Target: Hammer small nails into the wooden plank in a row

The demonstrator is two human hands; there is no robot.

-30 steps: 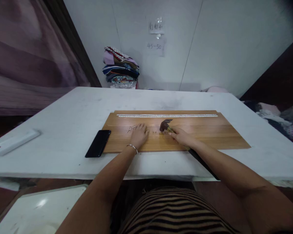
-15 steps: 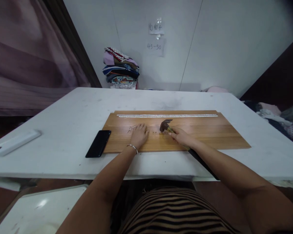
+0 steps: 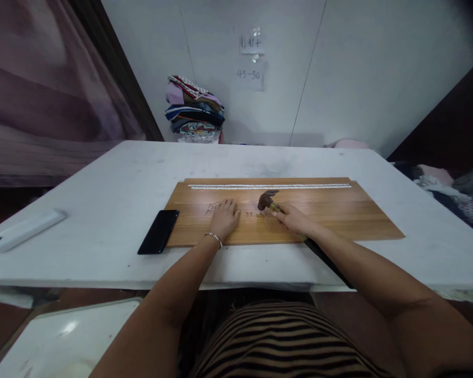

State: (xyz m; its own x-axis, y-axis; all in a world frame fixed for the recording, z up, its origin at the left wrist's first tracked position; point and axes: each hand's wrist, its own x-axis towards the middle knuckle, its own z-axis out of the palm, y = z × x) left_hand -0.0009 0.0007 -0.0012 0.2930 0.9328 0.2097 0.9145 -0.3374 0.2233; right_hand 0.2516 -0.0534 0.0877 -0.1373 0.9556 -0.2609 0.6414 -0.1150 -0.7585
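Observation:
My left hand (image 3: pixel 225 217) lies flat on the wooden board (image 3: pixel 331 210), fingers stretched out and palm down. Just left of its fingers is a small heap of loose nails (image 3: pixel 212 208). In my right hand (image 3: pixel 291 217) is a claw hammer (image 3: pixel 266 200), gripped high on the handle close to the head. The handle's dark end runs back under my right forearm. The hammer head hangs low over a row of short nails (image 3: pixel 251 214) standing in the board between my hands. Whether the head touches a nail I cannot tell.
Two white strips (image 3: pixel 268 186) run along the board's far edge. A black phone (image 3: pixel 158 231) overlaps the board's left corner. A white long object (image 3: pixel 26 229) lies at the left of the white table (image 3: pixel 102 210). Folded clothes (image 3: pixel 195 109) are stacked by the wall.
The hammer head sits very slightly higher in the picture than before. Both hands keep nearly the same places, and the nails look unchanged.

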